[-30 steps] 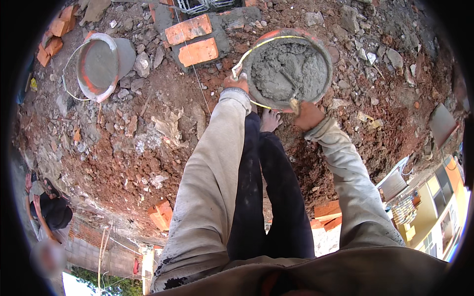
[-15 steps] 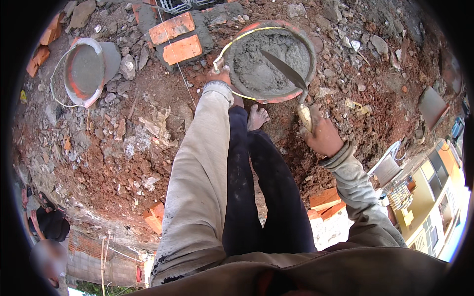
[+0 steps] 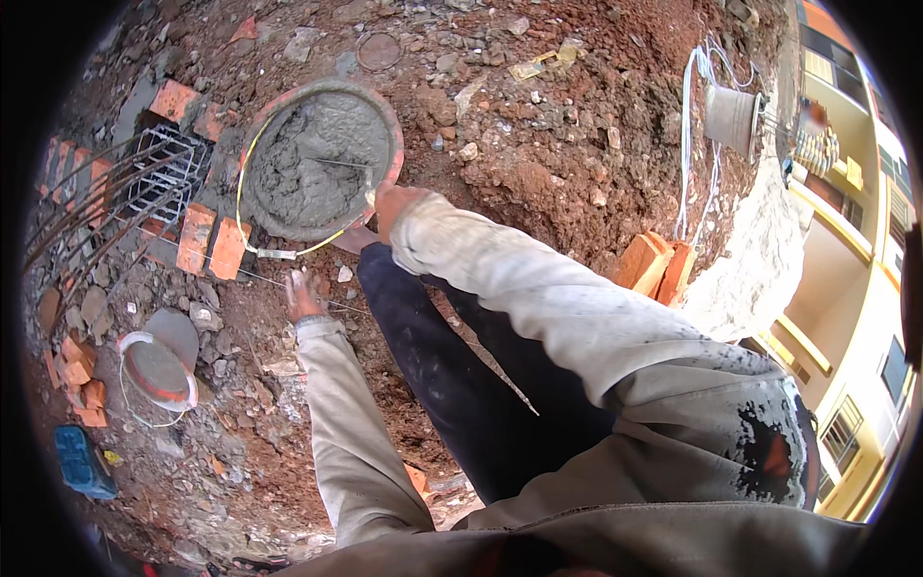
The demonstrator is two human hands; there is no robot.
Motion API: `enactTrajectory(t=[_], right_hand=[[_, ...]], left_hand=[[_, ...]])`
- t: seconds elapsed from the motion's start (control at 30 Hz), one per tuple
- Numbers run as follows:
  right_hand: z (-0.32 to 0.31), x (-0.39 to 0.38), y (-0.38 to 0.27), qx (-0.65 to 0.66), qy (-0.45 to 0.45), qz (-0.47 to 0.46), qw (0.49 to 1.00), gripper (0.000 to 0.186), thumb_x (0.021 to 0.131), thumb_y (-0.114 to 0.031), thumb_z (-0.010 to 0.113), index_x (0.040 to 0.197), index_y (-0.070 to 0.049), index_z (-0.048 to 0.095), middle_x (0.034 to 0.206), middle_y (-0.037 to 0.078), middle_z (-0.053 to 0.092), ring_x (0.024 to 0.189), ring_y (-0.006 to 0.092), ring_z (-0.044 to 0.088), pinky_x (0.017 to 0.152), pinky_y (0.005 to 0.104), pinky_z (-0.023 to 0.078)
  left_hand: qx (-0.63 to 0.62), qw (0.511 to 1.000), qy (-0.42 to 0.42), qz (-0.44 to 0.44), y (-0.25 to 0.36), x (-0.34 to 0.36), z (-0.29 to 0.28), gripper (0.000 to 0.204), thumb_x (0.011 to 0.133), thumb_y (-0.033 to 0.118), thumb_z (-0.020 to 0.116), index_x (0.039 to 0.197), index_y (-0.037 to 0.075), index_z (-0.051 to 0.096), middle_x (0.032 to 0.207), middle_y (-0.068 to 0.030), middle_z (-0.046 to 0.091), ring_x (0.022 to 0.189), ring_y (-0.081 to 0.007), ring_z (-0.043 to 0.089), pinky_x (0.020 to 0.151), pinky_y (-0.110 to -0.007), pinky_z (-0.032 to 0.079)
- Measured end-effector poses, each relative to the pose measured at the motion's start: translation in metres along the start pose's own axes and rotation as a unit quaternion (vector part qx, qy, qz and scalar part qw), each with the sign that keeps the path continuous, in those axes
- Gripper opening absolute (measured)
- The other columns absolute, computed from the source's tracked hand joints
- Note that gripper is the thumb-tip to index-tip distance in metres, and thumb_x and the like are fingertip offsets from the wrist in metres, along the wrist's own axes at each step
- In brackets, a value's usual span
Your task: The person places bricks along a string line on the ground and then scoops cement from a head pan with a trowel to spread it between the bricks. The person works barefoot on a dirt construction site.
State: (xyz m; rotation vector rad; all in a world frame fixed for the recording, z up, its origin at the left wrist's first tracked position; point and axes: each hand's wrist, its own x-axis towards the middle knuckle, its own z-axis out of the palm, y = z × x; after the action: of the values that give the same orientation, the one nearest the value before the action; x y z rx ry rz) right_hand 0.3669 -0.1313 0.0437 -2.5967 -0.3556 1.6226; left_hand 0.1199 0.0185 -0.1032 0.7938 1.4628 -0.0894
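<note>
Reddish soil (image 3: 558,183) surrounds the mortar bucket (image 3: 396,149) (right hand (image 3: 395,208) holding a trowel (image 3: 368,178)).

A round orange-rimmed bucket (image 3: 397,144), crusted grey, stands upright on reddish soil (image 3: 538,183), holding wet grey mortar (image 3: 298,159); its yellow handle (image 3: 240,197) hangs leftward. A thin-bladed trowel (image 3: 341,163) lies across the mortar near the right rim.

I see grey mortar (image 3: 308,178) beside the right hand (image 3: 394,207), its bucket (image 3: 397,144) rimmed dull red, the handle (image 3: 239,197) yellow with a white grip (image 3: 277,254). Left of the left hand (image 3: 306,296), my feed shows two orange bricks (image 3: 196,238) and, farther off, a blue container (image 3: 84,462).
</note>
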Motion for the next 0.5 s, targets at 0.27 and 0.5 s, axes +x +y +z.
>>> enactTrajectory(t=[0.27, 0.5], right_hand=[[0.003, -0.015, 0.043, -0.049, 0.037, 0.011, 0.998, 0.046, 0.078, -0.027, 0.059, 0.114, -0.002, 0.044, 0.090, 0.022, 0.065, 0.090, 0.0392, 0.063, 0.078, 0.0478, 0.049], [-0.091, -0.170, 0.268, -0.124, 0.077, 0.078, 0.986, 0.036, 0.078, -0.025, 0.056, 0.109, -0.011, 0.046, 0.080, 0.019, 0.063, 0.077, 0.0370, 0.063, 0.069, 0.0479, 0.051]], left_hand=[[0.196, 0.978, 0.031, -0.056, -0.092, -0.097, -0.030, 0.054, 0.089, 0.040, 0.056, 0.128, 0.004, 0.050, 0.107, -0.0118, 0.065, 0.088, -0.0196, 0.062, 0.067, -0.033, 0.048], [0.360, 0.908, -0.107, 0.186, -0.080, -0.102, 0.109, 0.054, 0.089, 0.040, 0.055, 0.123, -0.002, 0.053, 0.120, -0.0162, 0.057, 0.107, -0.0257, 0.056, 0.090, -0.036, 0.043]])
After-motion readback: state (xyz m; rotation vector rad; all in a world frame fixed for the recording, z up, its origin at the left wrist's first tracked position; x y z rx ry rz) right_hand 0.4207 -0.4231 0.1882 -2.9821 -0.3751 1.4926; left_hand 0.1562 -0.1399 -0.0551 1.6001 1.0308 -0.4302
